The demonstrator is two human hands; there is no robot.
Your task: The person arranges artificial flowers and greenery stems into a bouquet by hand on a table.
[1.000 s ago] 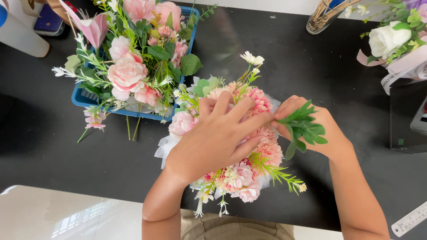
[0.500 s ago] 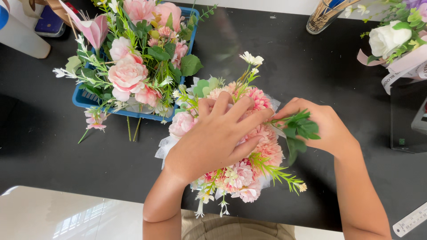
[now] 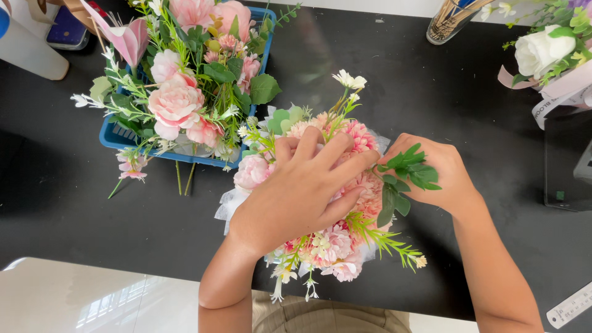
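Observation:
A round bouquet [image 3: 336, 243] of pink and white artificial flowers, edged in white netting, lies on the black table [image 3: 444, 98] in front of me. My left hand [image 3: 302, 188] rests flat on top of it, fingers spread and pressed among the blooms. My right hand [image 3: 441, 176] is at the bouquet's right side, pinching a green leafy sprig [image 3: 404, 179] whose stem end points into the flowers next to my left fingertips.
A blue basket [image 3: 114, 137] full of pink roses, buds and greenery stands at the upper left. Another wrapped bouquet with a white rose [image 3: 542, 52] sits at the upper right. A glass jar [image 3: 450, 21] stands at the back. A ruler [image 3: 570, 305] lies at the lower right.
My right hand has shifted the leafy sprig leftward, closer into the bouquet. My left hand has stayed pressed on the flowers.

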